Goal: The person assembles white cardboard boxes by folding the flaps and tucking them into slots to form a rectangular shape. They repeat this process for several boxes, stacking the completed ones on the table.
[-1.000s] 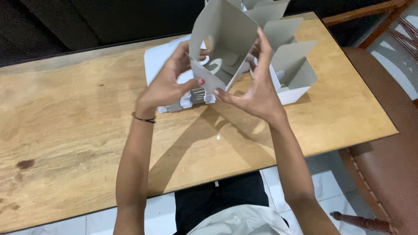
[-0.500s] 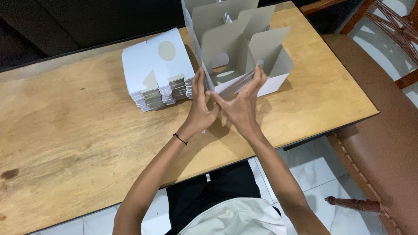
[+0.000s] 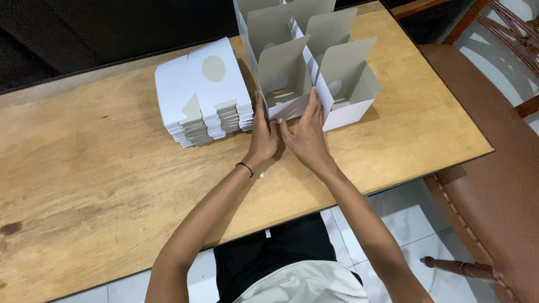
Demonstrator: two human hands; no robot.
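Hands meet at the near edge of a folded cardboard box [image 3: 286,90] that stands on the wooden surface [image 3: 101,185]. Your left hand [image 3: 263,137] lies flat against the box's left front corner, fingers straight and pointing away from you, so it braces that wall rather than gripping it. Your right hand [image 3: 303,134] rests with its fingers spread over the box's low front panel and pressed on it, palm down. Neither hand is closed around anything; both are open and pushing, which keeps the thin card from springing apart while it stands.

Box and lid are 1 piece: the tall grey flap rises at the back, leaning slightly away, so the inside stays open to you. It stands tight against other finished boxes [image 3: 342,84] of the same kind, which are grouped behind it and to its right with their flaps up, so each props its neighbour and the group takes little room.

Just left of your left hand sits a stack of flat white blanks [image 3: 202,90], unfolded, piled neatly and within easy reach. A dark band [image 3: 245,167] circles your left wrist. Beyond the surface's right edge stands a brown chair [image 3: 494,168].
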